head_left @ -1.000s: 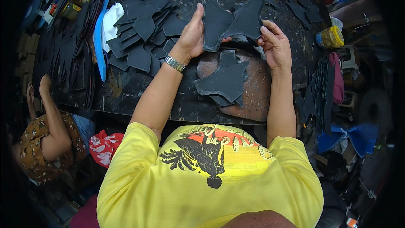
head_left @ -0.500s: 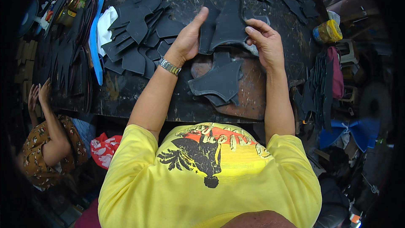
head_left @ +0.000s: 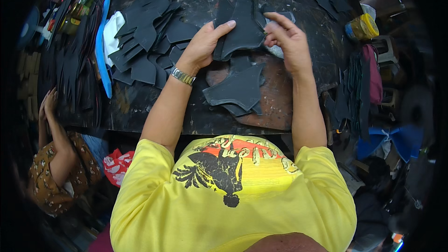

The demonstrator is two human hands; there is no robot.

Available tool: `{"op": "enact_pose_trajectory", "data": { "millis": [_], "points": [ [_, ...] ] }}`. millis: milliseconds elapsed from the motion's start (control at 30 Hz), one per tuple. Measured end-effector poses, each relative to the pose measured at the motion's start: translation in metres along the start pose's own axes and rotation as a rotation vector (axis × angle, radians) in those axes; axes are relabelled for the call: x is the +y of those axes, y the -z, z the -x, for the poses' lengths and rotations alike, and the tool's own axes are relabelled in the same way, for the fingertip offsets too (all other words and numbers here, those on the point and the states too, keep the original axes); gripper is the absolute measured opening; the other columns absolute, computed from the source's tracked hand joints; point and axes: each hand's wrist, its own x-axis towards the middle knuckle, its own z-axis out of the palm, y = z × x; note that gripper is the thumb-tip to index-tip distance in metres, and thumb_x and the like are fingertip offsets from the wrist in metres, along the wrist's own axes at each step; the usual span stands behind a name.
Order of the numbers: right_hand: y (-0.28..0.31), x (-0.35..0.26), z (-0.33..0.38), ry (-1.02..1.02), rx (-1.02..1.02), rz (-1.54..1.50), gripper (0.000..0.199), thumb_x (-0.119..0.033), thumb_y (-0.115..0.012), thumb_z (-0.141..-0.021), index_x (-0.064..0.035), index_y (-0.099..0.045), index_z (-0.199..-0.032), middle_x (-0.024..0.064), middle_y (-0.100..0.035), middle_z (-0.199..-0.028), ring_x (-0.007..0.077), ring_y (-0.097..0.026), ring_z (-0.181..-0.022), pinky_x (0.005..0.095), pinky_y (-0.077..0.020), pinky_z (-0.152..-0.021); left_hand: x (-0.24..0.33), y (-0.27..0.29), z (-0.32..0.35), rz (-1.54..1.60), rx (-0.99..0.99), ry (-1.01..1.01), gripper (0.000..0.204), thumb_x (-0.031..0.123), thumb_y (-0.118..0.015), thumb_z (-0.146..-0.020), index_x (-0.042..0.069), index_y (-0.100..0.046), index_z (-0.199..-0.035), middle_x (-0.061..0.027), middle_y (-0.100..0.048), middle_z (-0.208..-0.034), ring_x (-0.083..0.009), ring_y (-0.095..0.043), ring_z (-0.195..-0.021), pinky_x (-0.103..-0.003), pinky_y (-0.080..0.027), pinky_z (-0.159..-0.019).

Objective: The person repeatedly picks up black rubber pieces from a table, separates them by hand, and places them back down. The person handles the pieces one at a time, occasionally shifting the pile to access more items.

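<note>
My left hand [head_left: 203, 44], with a metal watch on its wrist, grips a black shaped panel [head_left: 242, 28] of flat sheet material at its left side. The thumb lies on top and the other fingers are hidden. My right hand [head_left: 290, 42] is just off the panel's right edge, slightly blurred, its bent fingers apart with nothing visible in them. Nearer to me, a small stack of similar black panels [head_left: 235, 86] rests on a reddish-brown board [head_left: 275, 100]. A whitish thing [head_left: 276, 51] shows partly behind my right fingers; its kind is unclear.
Loose black panels [head_left: 142, 28] heap up left on the dark table [head_left: 308, 14]. Beside them lie a white cloth [head_left: 113, 32] and a long blue strip [head_left: 102, 46]. A yellow-lidded jar [head_left: 364, 27] stands at right. Another person's hands [head_left: 49, 102] are at far left.
My left thumb has moved down and onto the panel's face. The right hand's index finger and thumb have spread apart and shifted slightly left. The whole view has shifted a little.
</note>
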Motion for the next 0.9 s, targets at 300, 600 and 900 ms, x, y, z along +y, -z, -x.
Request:
{"op": "enact_pose_trajectory", "data": {
  "millis": [300,600,900],
  "points": [
    [-0.012,0.002,0.014,-0.024,-0.116,0.056,0.047,0.003,-0.071,-0.08,0.0052,-0.057,-0.125,0.0031,-0.06,-0.097,0.0085,-0.058,-0.086,0.0213,-0.0499,-0.077,-0.001,-0.012,0.007,-0.328,-0.071,-0.155,0.035,0.018,-0.059,-0.097,0.0,-0.052,-0.127,-0.0067,-0.063,-0.112,-0.0121,-0.064,-0.095,-0.025,-0.055,-0.08],
    [0.068,0.012,-0.021,0.231,0.617,-0.191,0.052,0.001,-0.071,-0.081,0.0038,-0.05,-0.129,0.0045,-0.061,-0.089,0.014,-0.063,-0.073,0.029,-0.0557,-0.06,0.002,0.008,-0.006,-0.244,0.09,-0.306,0.038,0.015,-0.056,-0.098,0.001,-0.049,-0.133,-0.0092,-0.063,-0.104,-0.0193,-0.066,-0.098,-0.028,-0.056,-0.082],
    [0.11,0.022,-0.021,0.178,0.731,-0.322,0.03,-0.001,-0.06,-0.089,-0.0005,-0.055,-0.119,0.0078,-0.062,-0.09,0.0197,-0.062,-0.068,0.0324,-0.0547,-0.06,-0.003,0.019,-0.011,-0.281,0.214,-0.284,0.031,0.012,-0.057,-0.097,0.0,-0.056,-0.126,-0.0066,-0.063,-0.106,-0.0153,-0.064,-0.098,-0.025,-0.054,-0.082]
  ]
}}
